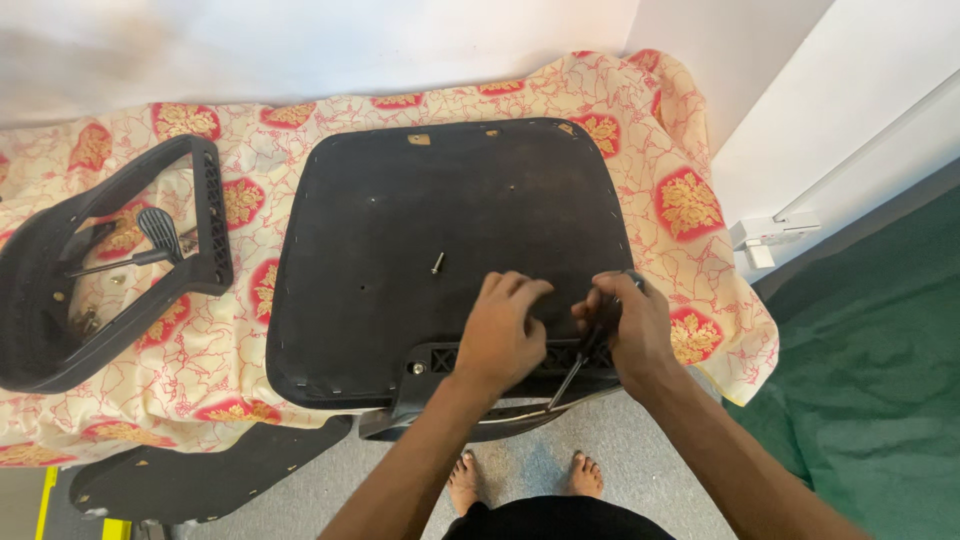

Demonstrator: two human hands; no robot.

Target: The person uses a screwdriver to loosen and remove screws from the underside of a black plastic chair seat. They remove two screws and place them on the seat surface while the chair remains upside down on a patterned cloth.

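Matt black fabric seat underside [420, 210]; patterned cloth sheet [690, 210]; metal bolt [437, 263]

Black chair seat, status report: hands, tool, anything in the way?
Left hand pressing black upturned chair seat. Right hand gripping slim dark-handled screwdriver at black plastic bracket. Loose silver screw lying nearby.

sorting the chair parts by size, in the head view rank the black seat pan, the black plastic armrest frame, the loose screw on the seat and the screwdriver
1. Black flat seat pan
2. Black plastic armrest frame
3. Screwdriver in the right hand, partly hidden, so its rank is unsure
4. Small loose metal screw
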